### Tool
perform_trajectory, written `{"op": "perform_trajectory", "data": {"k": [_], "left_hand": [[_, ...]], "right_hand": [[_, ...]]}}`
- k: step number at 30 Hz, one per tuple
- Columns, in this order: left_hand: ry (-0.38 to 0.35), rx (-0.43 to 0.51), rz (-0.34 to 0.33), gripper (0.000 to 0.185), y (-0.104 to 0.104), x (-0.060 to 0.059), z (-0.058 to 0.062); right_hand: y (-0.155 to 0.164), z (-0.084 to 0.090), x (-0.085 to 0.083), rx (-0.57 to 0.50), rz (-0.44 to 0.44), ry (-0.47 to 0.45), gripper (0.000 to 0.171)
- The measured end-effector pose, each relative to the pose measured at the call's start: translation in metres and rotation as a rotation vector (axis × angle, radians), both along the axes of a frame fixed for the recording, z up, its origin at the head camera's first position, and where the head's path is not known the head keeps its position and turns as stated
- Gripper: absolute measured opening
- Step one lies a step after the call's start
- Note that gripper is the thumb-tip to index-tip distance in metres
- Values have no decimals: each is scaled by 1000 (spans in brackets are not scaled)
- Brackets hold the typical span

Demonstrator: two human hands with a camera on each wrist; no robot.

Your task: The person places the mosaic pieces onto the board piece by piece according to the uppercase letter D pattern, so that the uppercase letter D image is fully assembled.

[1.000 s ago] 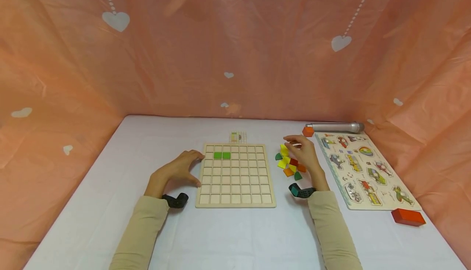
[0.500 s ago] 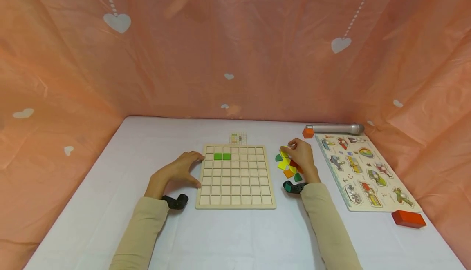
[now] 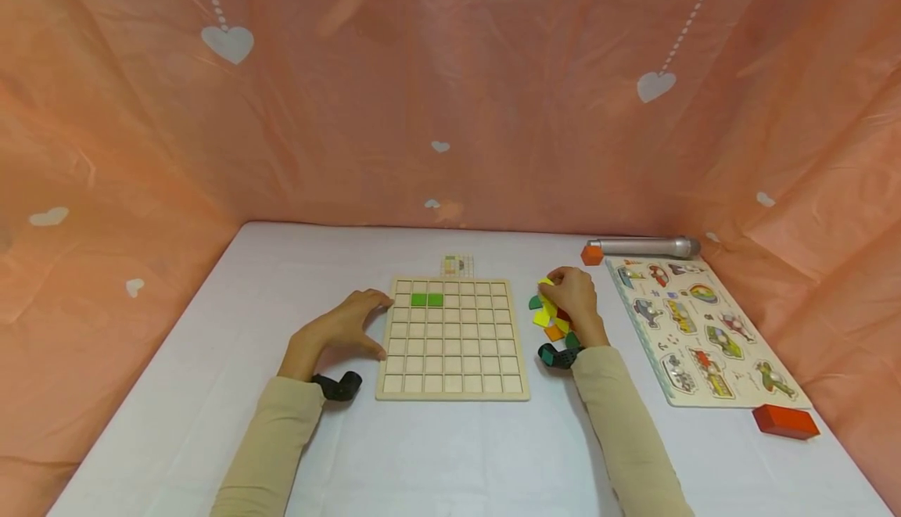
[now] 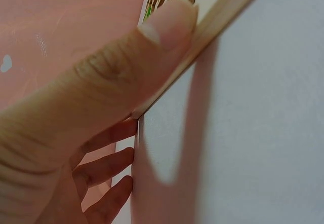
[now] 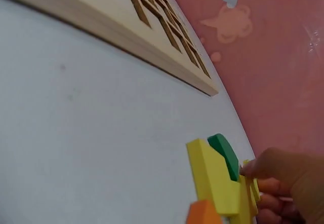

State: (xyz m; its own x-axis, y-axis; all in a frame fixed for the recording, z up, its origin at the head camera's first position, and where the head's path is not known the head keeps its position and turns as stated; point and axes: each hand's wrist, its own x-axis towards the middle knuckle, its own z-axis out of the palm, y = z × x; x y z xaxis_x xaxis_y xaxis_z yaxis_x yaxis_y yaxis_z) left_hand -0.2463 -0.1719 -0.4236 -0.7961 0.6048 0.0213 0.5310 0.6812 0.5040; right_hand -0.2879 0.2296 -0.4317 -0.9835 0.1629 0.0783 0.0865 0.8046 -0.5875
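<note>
The person's left hand (image 3: 345, 328) rests on the white counter (image 3: 450, 454) against the left edge of the square pale wooden grid board (image 3: 453, 380). Its fingers are spread and fairly straight, and the thumb (image 4: 152, 46) presses flat against the board's edge, as the left wrist view shows. 2 green square tiles (image 3: 426, 299) sit side by side in the board's second row from the far edge, near the left.

The right hand (image 3: 573, 298) lies over the small heap of coloured wooden pieces (image 3: 549, 321), just right of the board. Its fingers are curled onto a yellow flat piece (image 5: 215, 181); a dark green rounded piece (image 5: 224, 153) lies against it and an orange piece (image 5: 202, 213) sits just below.

Further right lie a picture peg puzzle board (image 3: 704, 337), a silver cylinder (image 3: 644, 247) beyond it, and a red rectangular block (image 3: 784, 421) near its close corner.
</note>
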Motion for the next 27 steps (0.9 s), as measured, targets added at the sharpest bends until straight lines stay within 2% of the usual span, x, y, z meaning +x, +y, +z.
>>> {"op": "perform_trajectory", "data": {"k": [3, 8, 12, 20, 27], "left_hand": [[-1, 1, -2, 87, 0, 0, 0], [1, 3, -5, 87, 0, -1, -1], [5, 4, -5, 87, 0, 0, -2], [1, 6, 5, 87, 1, 0, -1], [18, -5, -3, 87, 0, 0, -2]], "right_hand": [[-2, -1, -2, -30, 71, 65, 33], [-14, 1, -3, -110, 283, 213, 29], [-31, 5, -3, -173, 392, 277, 28], [-73, 11, 0, -241, 520, 269, 26], [-104, 7, 7, -172, 608, 244, 19]]}}
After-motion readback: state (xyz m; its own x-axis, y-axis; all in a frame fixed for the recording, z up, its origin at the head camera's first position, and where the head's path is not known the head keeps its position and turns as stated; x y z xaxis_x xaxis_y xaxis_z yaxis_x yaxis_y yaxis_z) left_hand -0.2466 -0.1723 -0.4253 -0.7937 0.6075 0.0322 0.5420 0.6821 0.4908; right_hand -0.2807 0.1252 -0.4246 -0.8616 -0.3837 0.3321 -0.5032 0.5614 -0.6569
